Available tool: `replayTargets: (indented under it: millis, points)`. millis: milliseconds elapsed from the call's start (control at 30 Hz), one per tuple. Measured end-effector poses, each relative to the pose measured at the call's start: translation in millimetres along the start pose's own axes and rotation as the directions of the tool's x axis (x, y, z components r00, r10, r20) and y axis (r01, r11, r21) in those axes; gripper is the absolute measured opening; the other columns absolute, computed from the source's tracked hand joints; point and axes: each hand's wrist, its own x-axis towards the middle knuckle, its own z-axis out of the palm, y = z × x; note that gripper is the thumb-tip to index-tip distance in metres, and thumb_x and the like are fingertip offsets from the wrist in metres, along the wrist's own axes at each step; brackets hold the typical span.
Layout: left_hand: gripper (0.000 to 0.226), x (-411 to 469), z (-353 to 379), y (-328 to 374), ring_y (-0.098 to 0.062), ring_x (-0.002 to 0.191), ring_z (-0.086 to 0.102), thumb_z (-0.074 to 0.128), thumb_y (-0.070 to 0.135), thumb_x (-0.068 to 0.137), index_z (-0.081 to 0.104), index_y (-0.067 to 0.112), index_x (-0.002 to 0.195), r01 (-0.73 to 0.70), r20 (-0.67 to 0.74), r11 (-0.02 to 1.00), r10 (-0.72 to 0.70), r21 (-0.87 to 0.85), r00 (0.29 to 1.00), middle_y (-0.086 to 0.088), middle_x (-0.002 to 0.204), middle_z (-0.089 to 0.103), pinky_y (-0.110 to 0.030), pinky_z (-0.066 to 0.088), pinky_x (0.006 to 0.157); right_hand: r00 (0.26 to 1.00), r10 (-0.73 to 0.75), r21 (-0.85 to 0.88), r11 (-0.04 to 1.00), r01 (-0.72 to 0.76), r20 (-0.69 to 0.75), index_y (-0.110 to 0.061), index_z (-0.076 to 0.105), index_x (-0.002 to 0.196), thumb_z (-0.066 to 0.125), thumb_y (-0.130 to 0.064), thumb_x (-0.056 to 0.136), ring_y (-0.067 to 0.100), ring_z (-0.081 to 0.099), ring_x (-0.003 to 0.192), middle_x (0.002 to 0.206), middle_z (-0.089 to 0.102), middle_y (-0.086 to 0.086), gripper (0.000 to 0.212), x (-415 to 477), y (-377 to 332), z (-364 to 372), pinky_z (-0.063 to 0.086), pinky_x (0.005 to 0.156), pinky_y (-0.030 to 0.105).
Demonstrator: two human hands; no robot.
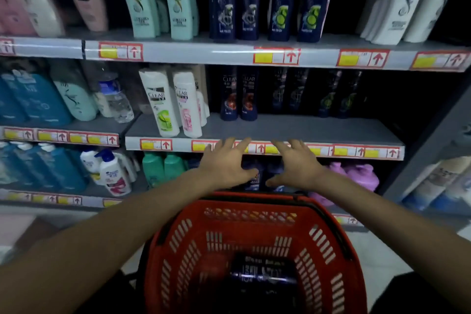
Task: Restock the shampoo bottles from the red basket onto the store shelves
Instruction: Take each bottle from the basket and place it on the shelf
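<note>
Dark shampoo bottles [262,275] lie lengthwise L-R in red basket [254,250]; L hand [226,163] & R hand [295,166] open, empty, fingers spread near shelf edge [265,146]

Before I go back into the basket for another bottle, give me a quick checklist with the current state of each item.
1. Left hand free: ok, fingers spread, holding nothing.
2. Right hand free: ok, open and empty.
3. Stock left in the basket: ok, dark bottles lie at the bottom; count cannot tell.
4. Room on the middle shelf: ok, its front is bare in front of the dark Clear bottles.
5. Basket bottles match that row: cannot tell, labels blurred.
6. Path down to the basket: ok, nothing between the hands and its rim.
</note>
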Motion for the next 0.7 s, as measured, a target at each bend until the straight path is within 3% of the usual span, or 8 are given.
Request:
replayTargets:
  millis: [133, 267, 400, 633, 700]
  points:
    - [0.099, -44, 38, -10, -0.030, 0.153, 0.026, 0.047, 0.080, 0.083, 0.008, 0.038, 0.163, -0.081, 0.116, 0.997, 0.081, -0.010, 0.990, -0.004, 0.168, 0.024, -0.056, 0.027, 0.121, 0.991, -0.059, 0.021, 0.998, 0.057, 0.117, -0.029, 0.016, 0.162, 0.085, -0.062, 0.063, 0.036, 0.019, 0.152, 0.161, 0.024, 0.018, 0.125, -37, 15, 49, 0.027, 0.122, 0.047]
    - [0.094, -72, 78, -23, -0.029, 0.154, 0.023, 0.051, 0.075, 0.088, 0.006, 0.040, 0.163, -0.065, 0.261, 0.995, 0.081, -0.070, 0.962, 0.000, 0.170, 0.018, -0.052, 0.027, 0.122, 0.951, -0.085, -0.002, 0.996, 0.090, 0.298, -0.028, 0.017, 0.161, 0.085, -0.059, 0.065, 0.037, 0.023, 0.150, 0.157, 0.026, 0.016, 0.122, -63, 30, 105, 0.029, 0.122, 0.047]
    - [0.092, -81, 126, -34, -0.036, 0.150, 0.031, 0.055, 0.065, 0.093, 0.006, 0.033, 0.164, 0.016, 0.359, 0.999, -0.004, -0.032, 0.933, -0.011, 0.166, 0.025, -0.048, 0.029, 0.122, 0.867, -0.079, -0.186, 0.963, 0.193, 0.492, -0.025, 0.027, 0.157, 0.081, -0.044, 0.079, 0.038, 0.025, 0.148, 0.158, 0.025, 0.015, 0.097, -79, 32, 144, 0.027, 0.121, 0.046]
    - [0.085, -90, 180, -33, -0.032, 0.150, 0.031, 0.055, 0.056, 0.096, 0.009, 0.032, 0.164, -0.128, 0.541, 0.989, 0.067, 0.077, 0.839, -0.007, 0.164, 0.027, -0.049, 0.024, 0.122, 0.712, -0.140, -0.227, 0.891, 0.394, 0.689, -0.018, 0.031, 0.157, 0.052, -0.014, 0.101, 0.035, 0.044, 0.137, 0.150, 0.039, 0.016, 0.060, -112, 52, 203, 0.043, 0.108, 0.042]
    - [0.085, -93, 188, -38, -0.032, 0.150, 0.031, 0.056, 0.057, 0.095, 0.011, 0.032, 0.163, -0.158, 0.599, 0.982, 0.063, 0.107, 0.798, -0.007, 0.165, 0.026, -0.050, 0.024, 0.122, 0.667, -0.140, -0.204, 0.889, 0.410, 0.731, -0.018, 0.038, 0.153, 0.048, -0.018, 0.104, 0.035, 0.052, 0.130, 0.145, 0.047, 0.016, 0.050, -112, 57, 212, 0.047, 0.101, 0.042]
